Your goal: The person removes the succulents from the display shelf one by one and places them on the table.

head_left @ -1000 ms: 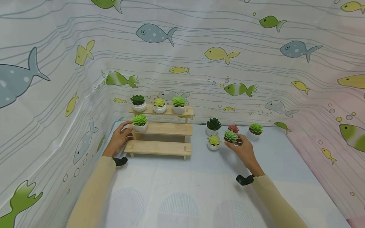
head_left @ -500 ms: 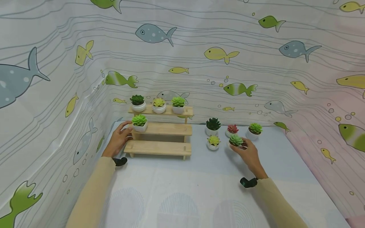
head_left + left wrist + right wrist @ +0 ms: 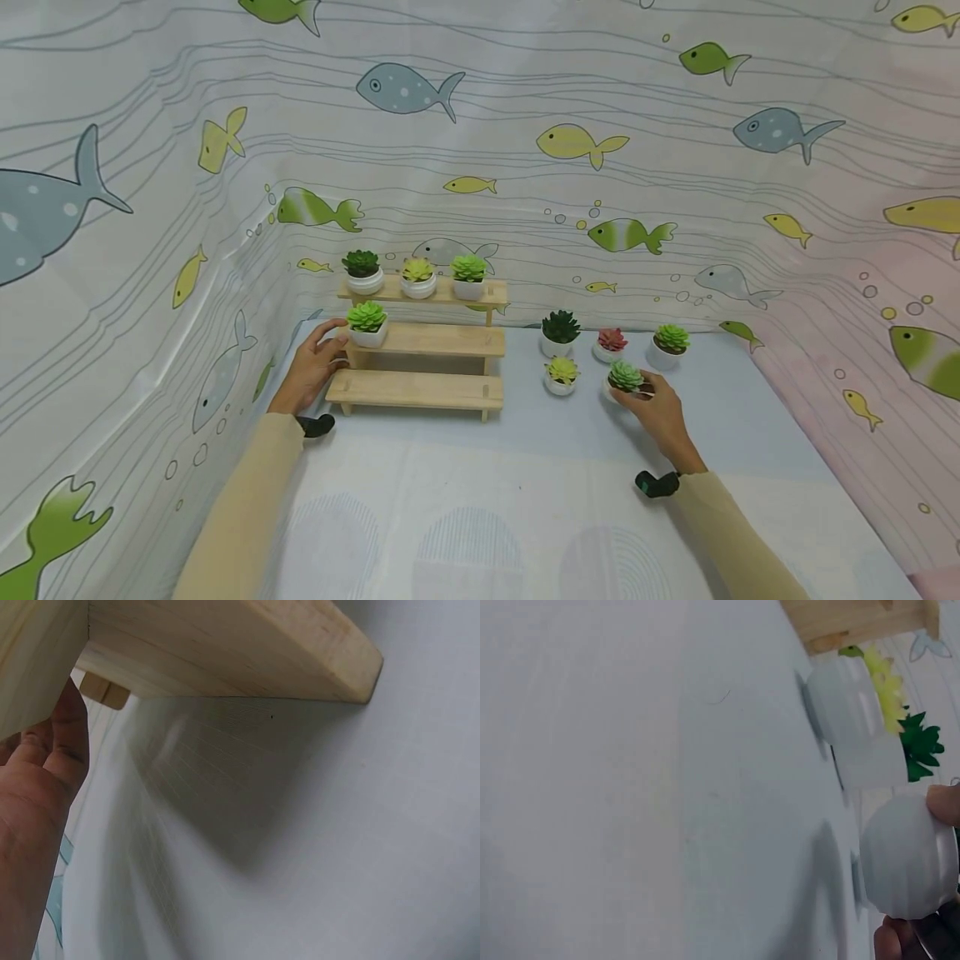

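Note:
My right hand (image 3: 660,412) pinches the white pot of a pale green succulent (image 3: 625,377), holding it upright over the tabletop at the front of the potted group. In the right wrist view the ribbed white pot (image 3: 907,859) sits between thumb and fingers. At the far left, my left hand (image 3: 311,367) grips the end of the middle tier of a wooden three-tier stand (image 3: 427,338); its fingers (image 3: 69,739) reach behind the board in the left wrist view. A bright green succulent (image 3: 367,323) in a square pot stands on that tier beside this hand.
Along the top tier stand a dark green (image 3: 363,272), a yellow (image 3: 418,277) and a green succulent (image 3: 469,277). On the table are a dark green (image 3: 560,332), a yellow-green (image 3: 561,375), a red (image 3: 611,343) and a bright green one (image 3: 667,345). Fish-printed cloth walls surround them.
My right hand has moved the pale green succulent rightward and towards me, lower over the table, so the red one behind shows fully. The left hand stays at the stand.

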A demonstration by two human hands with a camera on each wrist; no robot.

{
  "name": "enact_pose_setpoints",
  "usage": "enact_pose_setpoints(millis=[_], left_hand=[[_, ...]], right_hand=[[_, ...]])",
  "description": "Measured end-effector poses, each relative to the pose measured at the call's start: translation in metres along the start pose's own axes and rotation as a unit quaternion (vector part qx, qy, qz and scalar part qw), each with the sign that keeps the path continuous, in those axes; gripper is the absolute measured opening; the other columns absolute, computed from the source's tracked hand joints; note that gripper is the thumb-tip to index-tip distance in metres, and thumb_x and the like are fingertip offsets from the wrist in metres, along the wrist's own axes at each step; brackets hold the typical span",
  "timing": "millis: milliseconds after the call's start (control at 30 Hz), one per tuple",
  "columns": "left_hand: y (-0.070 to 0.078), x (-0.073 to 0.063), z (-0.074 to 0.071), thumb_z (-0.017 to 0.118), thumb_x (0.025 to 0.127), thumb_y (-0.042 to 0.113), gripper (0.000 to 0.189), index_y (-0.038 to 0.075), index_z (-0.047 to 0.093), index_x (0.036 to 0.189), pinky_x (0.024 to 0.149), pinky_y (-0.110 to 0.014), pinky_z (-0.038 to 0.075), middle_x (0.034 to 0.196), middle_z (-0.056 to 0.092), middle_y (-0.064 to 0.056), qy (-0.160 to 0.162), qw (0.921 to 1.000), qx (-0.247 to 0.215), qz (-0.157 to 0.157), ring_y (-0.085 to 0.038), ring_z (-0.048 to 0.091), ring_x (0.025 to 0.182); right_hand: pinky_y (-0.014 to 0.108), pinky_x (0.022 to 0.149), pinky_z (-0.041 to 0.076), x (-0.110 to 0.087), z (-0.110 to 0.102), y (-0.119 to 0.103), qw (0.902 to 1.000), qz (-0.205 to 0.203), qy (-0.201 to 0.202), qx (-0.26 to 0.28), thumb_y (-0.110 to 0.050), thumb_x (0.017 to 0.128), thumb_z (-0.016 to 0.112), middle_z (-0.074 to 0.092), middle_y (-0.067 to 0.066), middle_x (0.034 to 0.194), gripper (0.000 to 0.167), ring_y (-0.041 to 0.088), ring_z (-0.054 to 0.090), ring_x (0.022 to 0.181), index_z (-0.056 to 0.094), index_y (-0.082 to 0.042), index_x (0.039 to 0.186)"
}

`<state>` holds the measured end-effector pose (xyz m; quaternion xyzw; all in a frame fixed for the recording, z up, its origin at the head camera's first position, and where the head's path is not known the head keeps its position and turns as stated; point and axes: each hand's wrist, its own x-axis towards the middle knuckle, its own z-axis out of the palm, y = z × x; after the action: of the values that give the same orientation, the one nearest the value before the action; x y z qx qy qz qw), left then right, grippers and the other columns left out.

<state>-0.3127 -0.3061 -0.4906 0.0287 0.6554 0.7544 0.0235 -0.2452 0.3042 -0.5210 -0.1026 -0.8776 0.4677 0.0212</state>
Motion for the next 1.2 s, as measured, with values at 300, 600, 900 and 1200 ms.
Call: enact_pose_setpoints(millis=[300,600,900,1200], left_hand=[[0.0,0.001,0.0,0.069,0.101,0.024,0.044,0.024,0.054,0.142,0.092,-0.046,0.05,0.102,0.065,0.002,0.003,1.0,0.002,-0.004,-0.017,0.062,0.091],[-0.001,0.003,-0.001,0.069,0.101,0.024,0.045,0.023,0.053,0.143,0.091,-0.046,0.05,0.097,0.064,0.003,0.003,1.0,0.002,-0.002,-0.015,0.062,0.089],[-0.001,0.004,-0.001,0.068,0.102,0.023,0.044,0.023,0.053,0.144,0.09,-0.046,0.051,0.096,0.062,0.003,0.002,1.0,0.001,-0.001,-0.015,0.06,0.088],[-0.001,0.004,0.0,0.067,0.103,0.023,0.043,0.024,0.053,0.144,0.092,-0.046,0.05,0.098,0.064,0.003,0.004,0.9999,0.01,-0.006,-0.017,0.06,0.091]], right_hand=[[0.054,0.107,0.042,0.004,0.0,0.007,0.9999,0.007,0.005,-0.01,-0.059,0.087,0.077,0.047,0.028,0.146,0.104,0.04,0.05,0.132,0.031,0.002,0.158],[0.053,0.106,0.043,0.008,0.0,0.011,0.9998,0.009,0.006,-0.017,-0.062,0.086,0.077,0.048,0.028,0.145,0.107,0.04,0.051,0.131,0.031,0.003,0.158],[0.054,0.108,0.042,0.01,-0.001,0.011,0.9996,0.022,-0.004,-0.015,-0.063,0.086,0.075,0.046,0.029,0.149,0.109,0.041,0.048,0.134,0.027,0.002,0.16],[0.055,0.111,0.039,0.009,-0.002,0.01,0.9994,0.029,-0.016,-0.012,-0.062,0.087,0.075,0.046,0.029,0.149,0.11,0.042,0.046,0.137,0.025,0.002,0.161]])
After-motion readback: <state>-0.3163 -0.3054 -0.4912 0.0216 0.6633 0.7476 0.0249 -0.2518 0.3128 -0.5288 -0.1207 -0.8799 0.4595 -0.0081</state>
